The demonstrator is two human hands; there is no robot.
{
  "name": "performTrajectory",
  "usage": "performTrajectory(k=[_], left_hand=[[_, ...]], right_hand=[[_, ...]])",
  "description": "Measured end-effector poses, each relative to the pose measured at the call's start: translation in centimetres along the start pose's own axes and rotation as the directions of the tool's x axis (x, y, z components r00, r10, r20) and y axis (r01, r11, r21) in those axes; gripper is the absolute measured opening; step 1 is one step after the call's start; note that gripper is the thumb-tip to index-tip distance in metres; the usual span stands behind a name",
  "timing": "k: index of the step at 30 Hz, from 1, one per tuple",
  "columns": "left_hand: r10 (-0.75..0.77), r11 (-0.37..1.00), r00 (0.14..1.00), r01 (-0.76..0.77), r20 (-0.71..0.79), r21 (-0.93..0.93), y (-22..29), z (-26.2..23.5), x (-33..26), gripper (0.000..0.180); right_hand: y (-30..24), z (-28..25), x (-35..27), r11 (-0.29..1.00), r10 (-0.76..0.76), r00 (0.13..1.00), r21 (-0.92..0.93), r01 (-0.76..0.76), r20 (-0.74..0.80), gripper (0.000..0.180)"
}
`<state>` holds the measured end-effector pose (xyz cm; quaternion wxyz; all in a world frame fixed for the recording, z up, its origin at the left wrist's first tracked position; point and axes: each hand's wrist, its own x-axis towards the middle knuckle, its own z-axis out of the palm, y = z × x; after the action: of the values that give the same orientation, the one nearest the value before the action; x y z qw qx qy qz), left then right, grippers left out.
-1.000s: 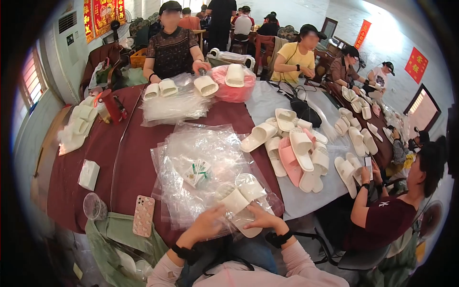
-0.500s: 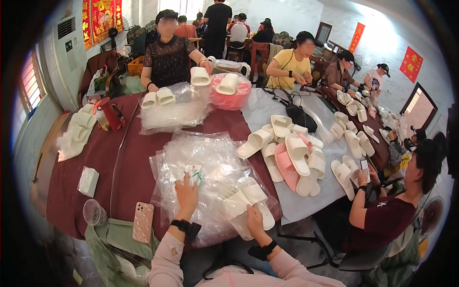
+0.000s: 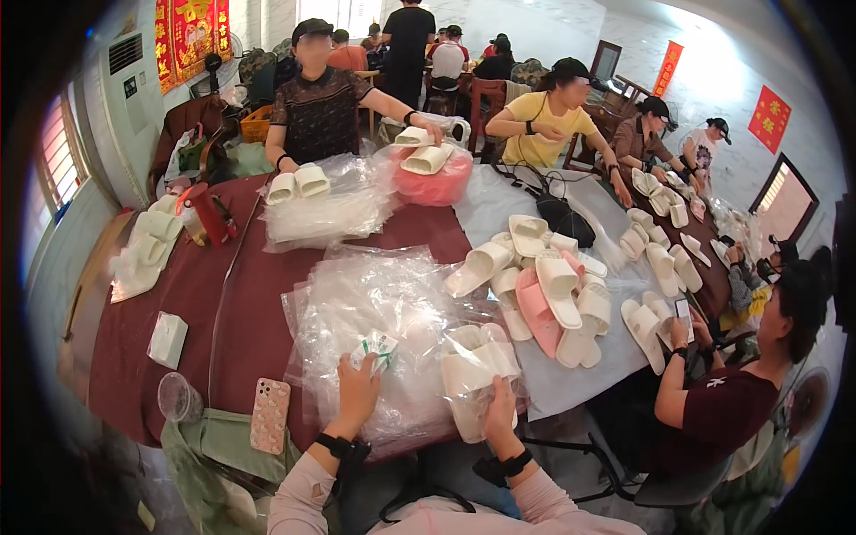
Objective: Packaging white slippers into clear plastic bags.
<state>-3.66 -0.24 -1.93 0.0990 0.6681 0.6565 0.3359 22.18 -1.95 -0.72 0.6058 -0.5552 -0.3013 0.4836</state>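
A pair of white slippers [image 3: 475, 364] is inside a clear plastic bag near the table's front edge. My right hand [image 3: 501, 408] is closed on the lower right side of this pair, thumb on top. Beside it, a thick spread of clear plastic bags [image 3: 357, 294] covers the middle of the table. My left hand [image 3: 358, 390] rests over these bags, its fingers closed at the lower edge of a small white-and-green card [image 3: 382, 344]. Part of the card is hidden by the fingers.
A heap of white and pink slippers [image 3: 557, 281] lies to the right. At left are a phone [image 3: 269, 415], a clear cup [image 3: 178, 399] and a white box [image 3: 167, 340]. Across the table, a co-worker's hand [image 3: 428, 127] touches slippers on a pink bundle [image 3: 437, 189].
My right hand has shifted right with the bagged slippers, which now sit straighter side by side. My left hand has closed on the card. A person in yellow now reaches over the table.
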Motion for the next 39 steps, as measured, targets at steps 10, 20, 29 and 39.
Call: performTrajectory(k=[10,20,29,39], left_hand=[[-0.172,0.980,0.962,0.144,-0.214,-0.139,-3.7,-0.5,5.9,0.035],[-0.030,0.958,0.999,0.022,-0.025,-0.285,0.8,1.2,2.4,0.049],[-0.166,-0.133,0.766,0.607,0.621,-0.783,6.1,1.6,-4.5,0.079],[0.062,0.680,0.707,0.487,0.705,-0.548,5.3,0.1,-7.6,0.078]], right_hand=[[-0.7,0.2,-1.2,0.999,0.000,0.999,-0.035,0.002,0.053,0.046],[2.3,-0.2,0.3,0.998,-0.049,0.998,-0.040,0.051,0.049,0.043],[1.1,3.7,-2.6,0.597,-0.372,0.723,-0.447,0.667,0.582,0.058],[5.9,2.6,0.9,-0.367,-0.453,0.312,-0.494,0.789,0.835,0.029]])
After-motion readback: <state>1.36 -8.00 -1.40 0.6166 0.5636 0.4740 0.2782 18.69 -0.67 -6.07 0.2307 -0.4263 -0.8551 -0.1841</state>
